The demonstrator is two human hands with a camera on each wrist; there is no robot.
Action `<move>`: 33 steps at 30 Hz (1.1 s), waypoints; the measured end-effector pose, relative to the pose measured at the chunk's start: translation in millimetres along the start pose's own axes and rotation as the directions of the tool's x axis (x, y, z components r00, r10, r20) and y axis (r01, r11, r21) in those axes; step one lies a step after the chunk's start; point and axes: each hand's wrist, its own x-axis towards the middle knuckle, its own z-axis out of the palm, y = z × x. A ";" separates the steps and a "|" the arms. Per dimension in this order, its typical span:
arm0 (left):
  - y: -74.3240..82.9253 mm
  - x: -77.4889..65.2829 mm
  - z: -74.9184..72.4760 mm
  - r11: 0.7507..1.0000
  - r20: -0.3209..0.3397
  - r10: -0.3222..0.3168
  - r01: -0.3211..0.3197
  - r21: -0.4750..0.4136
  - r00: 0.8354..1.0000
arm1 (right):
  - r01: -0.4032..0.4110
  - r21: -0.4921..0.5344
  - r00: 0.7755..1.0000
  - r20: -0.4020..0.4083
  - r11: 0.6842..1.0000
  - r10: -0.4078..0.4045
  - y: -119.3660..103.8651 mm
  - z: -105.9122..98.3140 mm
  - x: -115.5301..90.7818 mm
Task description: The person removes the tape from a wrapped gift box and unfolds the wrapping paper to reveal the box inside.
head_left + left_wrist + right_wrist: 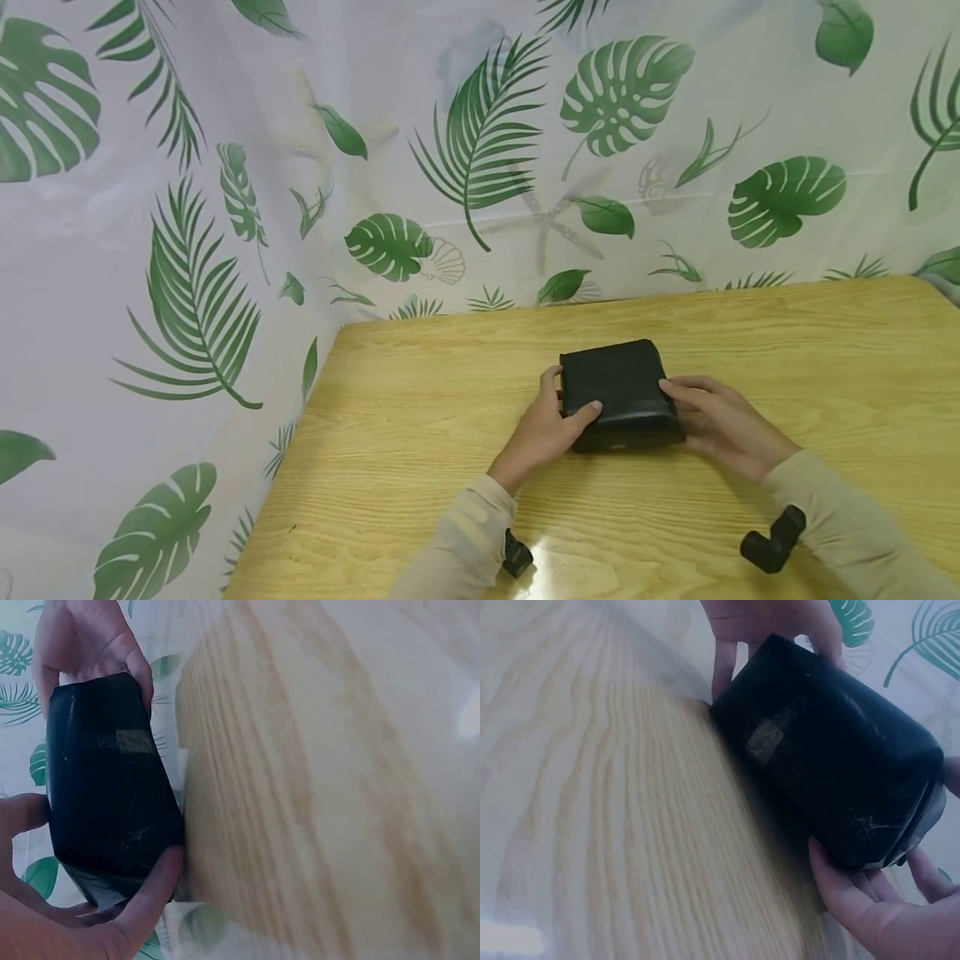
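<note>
A boxy black leather-look case (pixel 618 383) is held between both hands, close over the wooden table (pixel 420 400). My left hand (pixel 543 429) grips its left end, thumb lying across the top face and fingers at the side. On the opposite end, my right hand (pixel 720 421) holds the case with the thumb by the upper edge and fingers lower down. The left wrist view shows the front side of the case (pixel 105 787), with a small tan patch (pixel 135 741) and light scuffs. Folded material shows at the case's right end (pixel 922 817) in the right wrist view.
Behind the table hangs a white curtain (pixel 510 242) printed with green leaves, and it continues along the left side. Each sleeved wrist wears a black camera mount, one on the left (pixel 517 554) and one on the right (pixel 774 540).
</note>
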 end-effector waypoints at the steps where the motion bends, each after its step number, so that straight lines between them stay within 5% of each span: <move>1: 0.4 -0.2 0.1 1.000 0.001 0.004 -0.004 0.013 1.000 | 0.000 0.003 1.000 0.000 1.000 0.000 -0.4 -1.0 -0.3; 9: 6.5 -5.4 -2.1 0.971 -0.054 0.143 -0.130 0.199 0.988 | 0.017 0.142 0.995 0.098 0.990 -0.031 -2.1 -6.9 -3.3; 13: 11.7 -7.2 -1.6 0.959 -0.066 0.193 -0.174 0.224 0.979 | 0.023 0.205 0.987 0.154 0.978 -0.055 -2.8 -7.0 -3.4; 23: 25.6 -4.3 1.8 0.993 -0.121 0.075 -0.064 0.096 0.990 | 0.020 0.316 0.965 0.243 0.949 -0.101 -4.6 -7.2 -0.3; 33: 42.1 2.0 6.3 0.998 -0.135 -0.021 0.028 0.051 0.991 | -0.040 0.379 0.952 0.296 0.924 -0.080 -4.8 -0.2 0.7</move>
